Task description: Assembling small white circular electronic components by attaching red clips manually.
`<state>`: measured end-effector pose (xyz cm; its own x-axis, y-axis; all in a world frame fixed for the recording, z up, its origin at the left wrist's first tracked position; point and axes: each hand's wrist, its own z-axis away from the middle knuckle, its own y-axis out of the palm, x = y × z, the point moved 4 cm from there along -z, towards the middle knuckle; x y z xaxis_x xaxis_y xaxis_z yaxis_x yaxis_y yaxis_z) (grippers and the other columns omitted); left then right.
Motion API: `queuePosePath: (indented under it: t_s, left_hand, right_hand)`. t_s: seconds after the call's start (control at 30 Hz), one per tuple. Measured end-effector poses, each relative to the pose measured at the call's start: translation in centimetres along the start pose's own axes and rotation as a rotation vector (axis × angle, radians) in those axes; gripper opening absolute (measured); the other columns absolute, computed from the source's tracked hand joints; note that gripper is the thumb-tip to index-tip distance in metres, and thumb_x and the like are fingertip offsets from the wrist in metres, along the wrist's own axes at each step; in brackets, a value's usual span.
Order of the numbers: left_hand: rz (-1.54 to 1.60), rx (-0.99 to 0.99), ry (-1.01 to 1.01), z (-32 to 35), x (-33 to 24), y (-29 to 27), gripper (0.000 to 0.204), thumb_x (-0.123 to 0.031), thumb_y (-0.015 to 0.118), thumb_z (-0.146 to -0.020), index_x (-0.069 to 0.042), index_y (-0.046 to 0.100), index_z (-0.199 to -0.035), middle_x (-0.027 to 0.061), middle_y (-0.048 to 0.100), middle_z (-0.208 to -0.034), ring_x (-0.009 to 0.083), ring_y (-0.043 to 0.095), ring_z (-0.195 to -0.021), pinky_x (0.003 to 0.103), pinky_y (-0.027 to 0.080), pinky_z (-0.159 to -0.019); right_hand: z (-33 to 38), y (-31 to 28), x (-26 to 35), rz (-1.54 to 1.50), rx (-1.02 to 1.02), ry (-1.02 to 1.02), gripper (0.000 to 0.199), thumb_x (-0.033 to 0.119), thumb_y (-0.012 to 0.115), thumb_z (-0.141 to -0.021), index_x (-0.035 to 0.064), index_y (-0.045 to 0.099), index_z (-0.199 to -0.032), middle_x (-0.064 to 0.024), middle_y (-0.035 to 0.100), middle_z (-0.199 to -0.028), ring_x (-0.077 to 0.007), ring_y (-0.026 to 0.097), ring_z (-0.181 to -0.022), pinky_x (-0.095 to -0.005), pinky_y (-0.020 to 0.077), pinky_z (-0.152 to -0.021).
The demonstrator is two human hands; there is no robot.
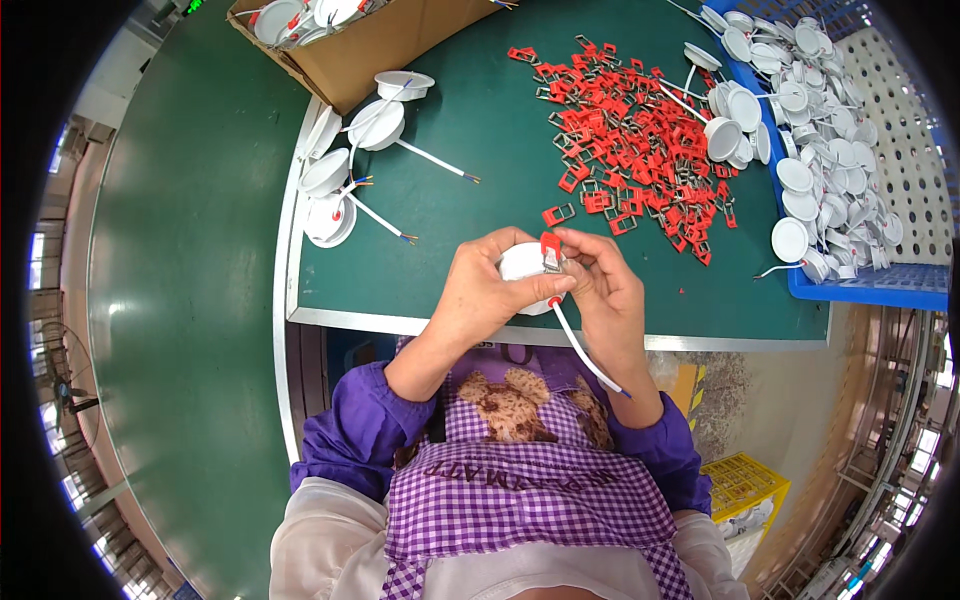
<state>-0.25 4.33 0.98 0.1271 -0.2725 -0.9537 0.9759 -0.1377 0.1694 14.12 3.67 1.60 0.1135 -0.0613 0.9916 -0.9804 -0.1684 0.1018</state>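
White and round, a lamp housing (521,263) sat in the head view above the near edge of my green table (430,270), grasped by my left hand (485,285), whose thumb covered part of it. My right hand (610,285) had its fingertips at a red clip (551,247) against the housing; whether they pinched it, I could not tell. A white cable (580,350) hung down from the housing, its wire ends too small to make out clearly. Beyond lay heaped red clips (640,140), many hiding others. The picture's edges cut off the cardboard box (345,75) and the blue crate (870,290).
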Motion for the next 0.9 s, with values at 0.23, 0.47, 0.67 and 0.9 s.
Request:
queuePosePath:
  t_s: [0.23,0.47,0.67,0.9]
  left_hand:
    - [-0.058,-0.072,0.172,1.2,-1.3,0.4,0.024,-0.014,0.079,-0.078,0.000,0.062,-0.090,0.0035,0.067,-0.077,0.0067,0.061,-0.066,0.022,0.050,-0.059]
    - [0.515,-0.131,-0.154,-0.6,2.1,-1.0,0.036,-0.026,0.062,-0.094,0.000,0.055,-0.118,0.0085,0.066,-0.101,0.0149,0.066,-0.089,0.028,0.054,-0.079]
    - [0.842,-0.238,-0.255,-0.6,2.0,-1.6,0.042,-0.016,0.060,-0.094,0.002,0.044,-0.130,0.0136,0.058,-0.118,0.0211,0.061,-0.107,0.036,0.052,-0.093]
    - [0.881,-0.143,-0.261,-0.6,2.1,-1.9,0.041,-0.008,0.065,-0.089,0.003,0.048,-0.124,0.0136,0.061,-0.116,0.0227,0.062,-0.107,0.039,0.050,-0.096]
  right_hand:
    - [1.5,0.0,0.4,-0.173,-0.039,-0.007,0.025,-0.001,0.056,-0.094,-0.0028,0.056,-0.119,-0.0069,0.051,-0.114,-0.0122,0.052,-0.102,-0.0251,0.0473,-0.083]
    - [-2.5,-3.2,-1.7,0.526,-0.146,-0.062,0.020,0.000,0.057,-0.090,0.0009,0.063,-0.109,-0.0102,0.059,-0.098,-0.0191,0.061,-0.081,-0.0307,0.0493,-0.070]
    - [-4.5,-2.2,-2.5,1.214,0.100,-0.305,0.025,0.000,0.060,-0.080,0.0022,0.058,-0.104,-0.0134,0.053,-0.098,-0.0324,0.061,-0.085,-0.0417,0.0498,-0.070]
    - [-4.3,-2.0,-2.9,1.260,0.046,-0.490,0.018,0.003,0.060,-0.082,0.0023,0.053,-0.099,-0.0134,0.056,-0.093,-0.0322,0.062,-0.082,-0.0402,0.0504,-0.068]
